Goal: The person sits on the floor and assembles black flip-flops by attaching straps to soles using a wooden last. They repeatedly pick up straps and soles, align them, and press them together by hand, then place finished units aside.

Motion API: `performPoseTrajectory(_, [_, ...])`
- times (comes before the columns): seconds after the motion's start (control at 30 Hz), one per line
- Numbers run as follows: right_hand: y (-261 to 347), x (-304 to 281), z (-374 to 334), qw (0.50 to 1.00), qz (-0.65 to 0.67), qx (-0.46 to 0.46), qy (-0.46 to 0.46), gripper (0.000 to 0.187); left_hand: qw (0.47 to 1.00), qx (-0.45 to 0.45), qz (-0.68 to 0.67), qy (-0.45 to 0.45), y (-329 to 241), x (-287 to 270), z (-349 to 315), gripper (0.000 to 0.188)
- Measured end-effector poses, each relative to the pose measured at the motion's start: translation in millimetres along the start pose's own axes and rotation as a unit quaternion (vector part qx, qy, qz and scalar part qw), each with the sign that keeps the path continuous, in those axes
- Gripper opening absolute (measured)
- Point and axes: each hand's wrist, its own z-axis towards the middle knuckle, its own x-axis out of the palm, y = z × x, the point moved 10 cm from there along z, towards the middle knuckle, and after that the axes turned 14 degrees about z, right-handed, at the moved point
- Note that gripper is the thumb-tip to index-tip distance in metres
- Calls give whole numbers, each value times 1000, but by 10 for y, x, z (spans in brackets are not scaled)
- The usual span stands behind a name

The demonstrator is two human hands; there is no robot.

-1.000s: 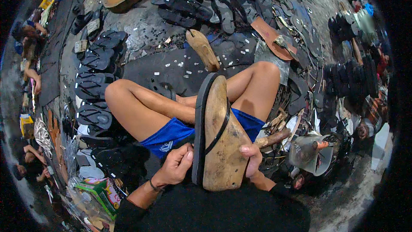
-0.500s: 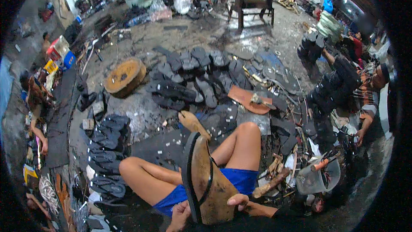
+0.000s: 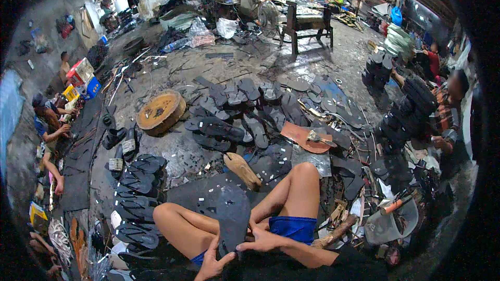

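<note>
A black flip-flop (image 3: 233, 214) stands up between my legs, its flat dark sole turned toward me. My left hand (image 3: 213, 261) pinches its lower end from the left, thumb on the sole. My right hand (image 3: 263, 240) holds the same end from the right, with the thumb pressed against the edge. Whatever lies behind the sole, including the strap, is hidden. Just beyond the flip-flop, a wooden foot-shaped last (image 3: 242, 170) lies on a dark mat (image 3: 190, 195).
Black sandals stand in a row (image 3: 138, 198) at left and in a pile (image 3: 245, 104) ahead. A round wooden block (image 3: 161, 112) sits beyond. A brown board (image 3: 307, 136) and a clear tub (image 3: 390, 225) are at right. Co-workers sit at both sides (image 3: 52, 119) (image 3: 449, 104).
The flip-flop, earlier seen edge-on against a wooden last in my hands, has turned its sole toward me. That last is out of sight now. My head view has shifted slightly.
</note>
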Motion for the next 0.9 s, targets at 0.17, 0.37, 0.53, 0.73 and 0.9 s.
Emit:
performPoseTrajectory(0.17, [-432,158,-105,997,-55,7,-46,111,992,-47,91,-78,667,91,-137,72])
performPoseTrajectory(0.37, [-259,101,-22,996,-77,19,-31,109,992,-74,-3,-99,660,20,-109,75])
performPoseTrajectory(0.53, [456,-125,-39,984,113,-110,-82,99,987,-8,-155,-47,319,-397,-10,88])
performPoseTrajectory(0.73, [786,-44,115,967,-28,-230,-104,67,839,165,-488,-174,358,-902,908,57])
performPoseTrajectory(0.9, [551,-194,287,989,91,-115,1,67,846,95,-388,-354,-182,-1352,677,65])
